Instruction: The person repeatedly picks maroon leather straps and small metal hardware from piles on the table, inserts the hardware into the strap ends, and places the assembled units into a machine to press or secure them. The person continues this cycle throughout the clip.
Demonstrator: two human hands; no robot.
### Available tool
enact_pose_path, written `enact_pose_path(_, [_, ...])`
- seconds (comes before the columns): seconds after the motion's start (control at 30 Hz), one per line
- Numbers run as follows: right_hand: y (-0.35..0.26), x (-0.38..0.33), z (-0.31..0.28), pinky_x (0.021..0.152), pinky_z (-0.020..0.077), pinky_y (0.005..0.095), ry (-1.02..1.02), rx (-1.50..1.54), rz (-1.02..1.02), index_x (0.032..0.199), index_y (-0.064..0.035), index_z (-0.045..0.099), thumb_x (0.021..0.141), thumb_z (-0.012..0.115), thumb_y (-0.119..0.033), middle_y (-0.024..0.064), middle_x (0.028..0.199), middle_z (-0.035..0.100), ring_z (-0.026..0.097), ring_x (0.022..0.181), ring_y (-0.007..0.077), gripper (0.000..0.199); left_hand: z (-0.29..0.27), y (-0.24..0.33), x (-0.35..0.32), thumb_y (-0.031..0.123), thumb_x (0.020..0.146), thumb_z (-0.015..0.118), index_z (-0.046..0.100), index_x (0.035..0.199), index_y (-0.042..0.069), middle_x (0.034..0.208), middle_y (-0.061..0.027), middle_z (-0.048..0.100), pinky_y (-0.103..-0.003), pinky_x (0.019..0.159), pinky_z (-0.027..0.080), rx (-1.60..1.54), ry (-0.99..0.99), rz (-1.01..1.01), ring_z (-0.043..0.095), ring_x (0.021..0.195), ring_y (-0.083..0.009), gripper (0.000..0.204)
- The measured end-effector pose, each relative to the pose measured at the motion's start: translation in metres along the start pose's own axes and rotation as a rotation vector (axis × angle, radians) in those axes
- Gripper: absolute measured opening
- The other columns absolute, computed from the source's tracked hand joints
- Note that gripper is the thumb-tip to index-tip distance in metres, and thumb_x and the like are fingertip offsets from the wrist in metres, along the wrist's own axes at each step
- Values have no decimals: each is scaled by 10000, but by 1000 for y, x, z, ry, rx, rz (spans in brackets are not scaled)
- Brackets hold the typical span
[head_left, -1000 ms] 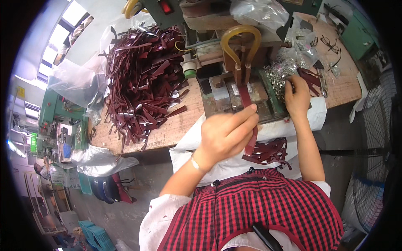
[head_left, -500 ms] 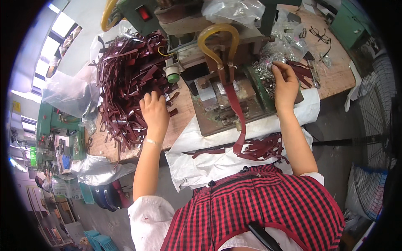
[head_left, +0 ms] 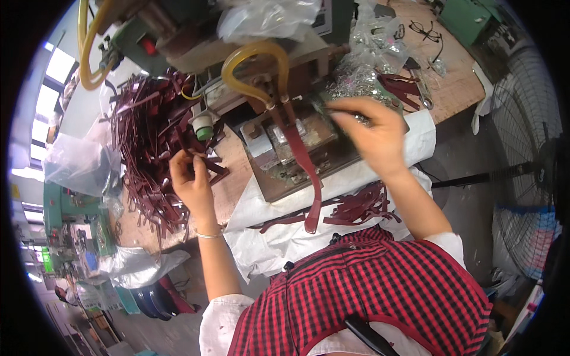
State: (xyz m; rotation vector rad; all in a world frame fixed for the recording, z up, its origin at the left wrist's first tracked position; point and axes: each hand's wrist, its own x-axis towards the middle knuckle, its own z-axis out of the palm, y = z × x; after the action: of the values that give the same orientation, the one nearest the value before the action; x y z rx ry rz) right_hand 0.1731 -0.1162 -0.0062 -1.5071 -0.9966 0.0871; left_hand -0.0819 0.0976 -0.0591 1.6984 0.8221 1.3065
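A dark red strip shaped like an eyeglass temple (head_left: 305,166) lies in the metal fixture (head_left: 270,151) of a bench machine, its wide end hanging toward me. My right hand (head_left: 377,136), smeared by motion, is just right of the fixture with thumb and forefinger pinched together; whatever they hold is too small to make out. At the near right edge of a heap of similar dark red strips (head_left: 151,130), my left hand (head_left: 193,181) has its fingers bent round, apparently on one strip from the heap. That strip is partly hidden by the fingers.
Small shiny metal parts (head_left: 356,77) are piled behind my right hand. More strips (head_left: 362,204) lie on white sheeting near my lap. A yellow hose (head_left: 255,50) loops above the fixture. Eyeglasses (head_left: 424,29) lie far right; a caged fan (head_left: 522,148) stands right.
My right hand has moved left from the metal parts toward the fixture. My left hand has drawn nearer, its fingers more curled. The view has shifted, so the machine appears further left.
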Motion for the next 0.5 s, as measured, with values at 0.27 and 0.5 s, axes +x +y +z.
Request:
enact_pose_path(0.27, [-2, 1, 59, 815, 514, 265, 18, 433, 242, 1134, 36, 622, 845, 716, -16, 74, 924, 714, 662, 873, 113, 308, 15, -11, -36, 149, 1001, 663, 631, 892, 6, 884, -86, 734, -210, 572, 464, -51, 93, -124, 622, 654, -94, 183])
enact_pose_path(0.5, [-38, 7, 52, 831, 515, 261, -83, 527, 402, 1240, 46, 574, 861, 676, -2, 86, 979, 715, 670, 913, 130, 395, 24, 109, -38, -2, 1004, 549, 645, 1032, -66, 978, -189, 724, -211, 565, 519, -34, 70, 475, 685, 682, -172, 119])
